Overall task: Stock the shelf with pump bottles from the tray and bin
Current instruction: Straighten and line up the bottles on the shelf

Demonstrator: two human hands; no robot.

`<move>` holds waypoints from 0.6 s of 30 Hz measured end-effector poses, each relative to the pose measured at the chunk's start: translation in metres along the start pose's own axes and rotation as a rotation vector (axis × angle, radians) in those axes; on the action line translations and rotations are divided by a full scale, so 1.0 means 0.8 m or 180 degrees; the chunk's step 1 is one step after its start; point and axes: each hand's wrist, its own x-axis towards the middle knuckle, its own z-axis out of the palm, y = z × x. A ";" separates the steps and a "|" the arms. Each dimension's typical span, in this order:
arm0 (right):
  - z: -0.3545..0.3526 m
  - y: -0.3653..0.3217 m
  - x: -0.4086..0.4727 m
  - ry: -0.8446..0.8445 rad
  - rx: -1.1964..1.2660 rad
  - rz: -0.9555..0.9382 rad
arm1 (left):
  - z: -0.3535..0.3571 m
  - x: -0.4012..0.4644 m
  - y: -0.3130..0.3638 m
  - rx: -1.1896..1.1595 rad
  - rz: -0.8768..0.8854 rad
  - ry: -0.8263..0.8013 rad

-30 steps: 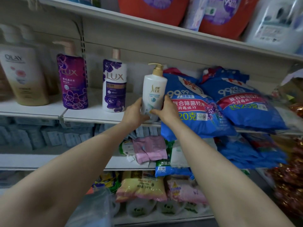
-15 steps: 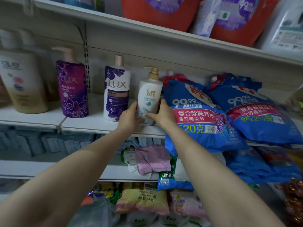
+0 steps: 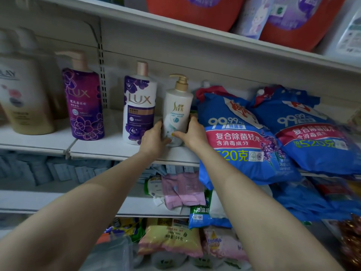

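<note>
Both hands grasp the lower body of a white pump bottle with a gold pump, which stands upright on the shelf. The left hand wraps its left side and the right hand its right side, thumb across the front. The bottle sits between a white Lux bottle and a blue detergent bag. Farther left stands a purple Lux bottle.
</note>
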 end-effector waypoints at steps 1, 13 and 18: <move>0.000 0.000 -0.001 0.0007 0.0002 -0.0002 | -0.001 -0.002 0.000 0.0015 0.0021 -0.0016; 0.048 -0.019 -0.061 0.1077 0.0276 -0.0352 | -0.058 -0.045 -0.024 0.0080 0.0513 0.0394; 0.090 -0.055 -0.067 0.0179 0.0371 -0.0525 | -0.092 -0.046 -0.055 -0.0096 0.0108 0.0996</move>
